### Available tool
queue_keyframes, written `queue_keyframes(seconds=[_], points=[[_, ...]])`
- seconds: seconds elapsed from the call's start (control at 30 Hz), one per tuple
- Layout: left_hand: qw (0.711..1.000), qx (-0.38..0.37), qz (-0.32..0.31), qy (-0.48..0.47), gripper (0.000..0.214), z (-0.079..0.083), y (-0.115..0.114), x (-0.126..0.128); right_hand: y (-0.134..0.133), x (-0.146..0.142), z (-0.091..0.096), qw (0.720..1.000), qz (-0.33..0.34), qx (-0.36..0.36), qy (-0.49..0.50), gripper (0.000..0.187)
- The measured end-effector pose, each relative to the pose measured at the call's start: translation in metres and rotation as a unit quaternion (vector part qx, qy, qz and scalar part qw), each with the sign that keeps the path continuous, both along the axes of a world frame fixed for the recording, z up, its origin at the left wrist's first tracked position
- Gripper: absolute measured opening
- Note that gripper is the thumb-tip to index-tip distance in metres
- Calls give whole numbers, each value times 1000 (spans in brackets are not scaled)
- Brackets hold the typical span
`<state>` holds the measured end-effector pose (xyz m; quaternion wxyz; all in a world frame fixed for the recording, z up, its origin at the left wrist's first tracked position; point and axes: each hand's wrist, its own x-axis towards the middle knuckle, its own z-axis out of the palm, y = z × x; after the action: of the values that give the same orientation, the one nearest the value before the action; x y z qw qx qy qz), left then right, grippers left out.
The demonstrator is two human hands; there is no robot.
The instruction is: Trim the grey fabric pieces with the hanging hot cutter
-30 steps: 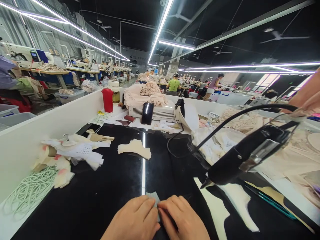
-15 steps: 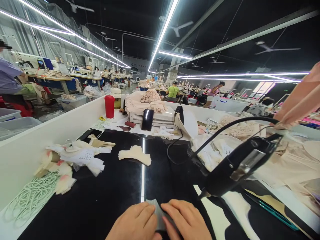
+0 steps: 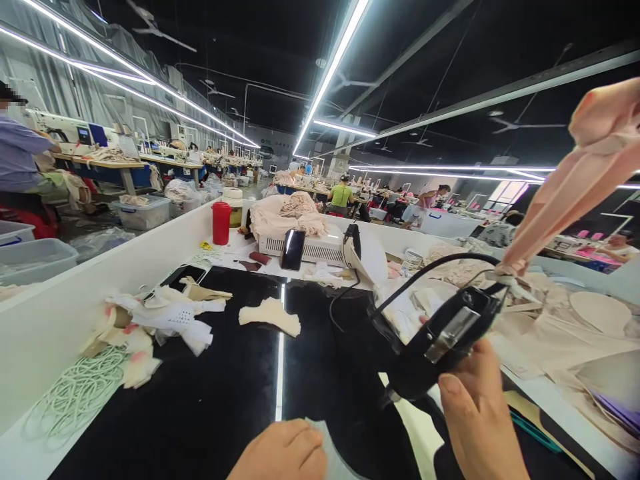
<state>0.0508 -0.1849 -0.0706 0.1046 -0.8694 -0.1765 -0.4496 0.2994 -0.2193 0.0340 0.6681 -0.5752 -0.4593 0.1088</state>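
Observation:
My left hand (image 3: 283,453) is at the bottom middle, its fingers curled together over a thin grey fabric piece (image 3: 334,455) on the black tabletop (image 3: 200,413). My right hand (image 3: 483,413) is wrapped round a black corded hand tool (image 3: 445,333) with a metal plate on its side. The thumb lies on the near side and a fingertip shows beyond the far side. A knotted pink cloth strip (image 3: 545,193) suspends the tool, its narrow tip angled down to the left. Beneath the tool lies a pale cut piece (image 3: 420,433).
A cream cut piece (image 3: 270,315) lies ahead. To the left are white scraps (image 3: 175,313) and tangled green cord (image 3: 77,393). A phone (image 3: 293,249) and red cup (image 3: 221,223) stand at the back. Beige fabric (image 3: 560,340) and teal-handled tool (image 3: 537,430) lie right. Co-workers sit farther off.
My right hand has left the grey piece and taken hold of the hanging black tool, which now sits farther left in view. My left hand stays on the grey piece.

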Motion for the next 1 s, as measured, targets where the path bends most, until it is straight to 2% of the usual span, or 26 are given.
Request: queue_keyframes(seconds=[0.1, 0.2, 0.33, 0.43, 0.63, 0.77, 1.0], points=[[1000, 8, 1, 11, 56, -2, 2, 0, 9, -7, 4, 995, 50, -18, 85, 52], [1000, 14, 7, 5, 63, -1, 3, 0, 13, -17, 6, 993, 67, 3, 102, 43], [1000, 14, 13, 5, 62, 0, 1, 1, 13, -38, 8, 993, 87, 35, 77, 45], [1000, 17, 15, 10, 62, 0, -1, 1, 11, -60, 8, 988, 94, 75, 98, 50], [999, 31, 3, 28, 65, 3, -2, -2, 18, -97, 3, 976, 154, 96, 120, 36], [999, 23, 0, 32, 50, 4, -3, -3, 25, -106, 0, 969, 169, 106, 148, 34], [998, 16, 8, 54, 28, 0, -5, -7, 27, -103, -5, 967, 169, 118, 148, 31]])
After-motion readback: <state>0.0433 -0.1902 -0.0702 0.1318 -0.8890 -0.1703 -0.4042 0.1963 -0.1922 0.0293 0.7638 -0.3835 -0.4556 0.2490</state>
